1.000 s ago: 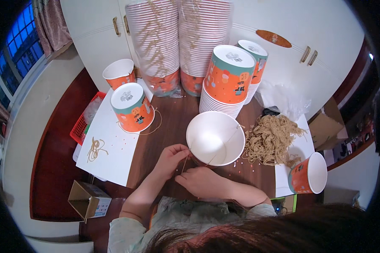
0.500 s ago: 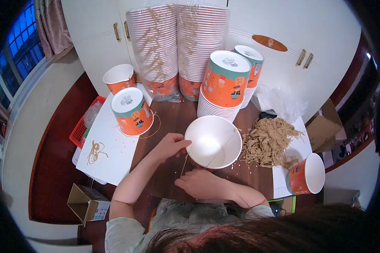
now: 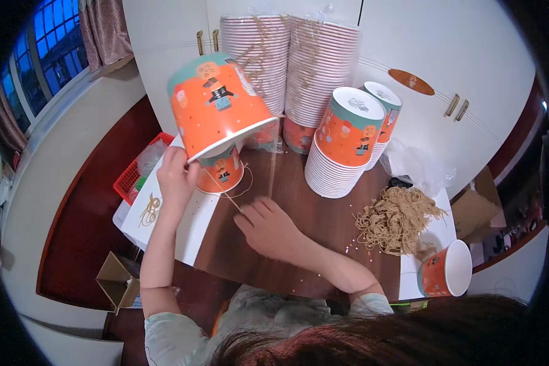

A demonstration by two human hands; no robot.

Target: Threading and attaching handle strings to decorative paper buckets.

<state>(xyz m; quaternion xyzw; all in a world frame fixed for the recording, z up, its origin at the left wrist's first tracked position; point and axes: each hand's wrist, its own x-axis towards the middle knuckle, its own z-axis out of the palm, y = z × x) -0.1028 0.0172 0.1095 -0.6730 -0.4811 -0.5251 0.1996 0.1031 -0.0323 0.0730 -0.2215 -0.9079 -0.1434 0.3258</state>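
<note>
My left hand grips the rim of an orange paper bucket with a teal band and a cartoon figure. The bucket is raised and tilted, its base up and its mouth facing down. From its rim a thin tan cord runs down to my right hand, whose fingers close on it above the brown tabletop; that hand is a little blurred. Behind and below the raised bucket, a second orange bucket stands upside down with a cord loop beside it, partly hidden.
Tall bagged stacks of buckets stand at the back, with an upturned stack nearer. To the right lie a tangled heap of cord and a bucket on its side. A cord bundle and red basket are left.
The bucket went from mouth-up at the table's middle to raised and tipped over at the left. My left hand moved up and left with it; my right hand moved slightly up, still on the cord.
</note>
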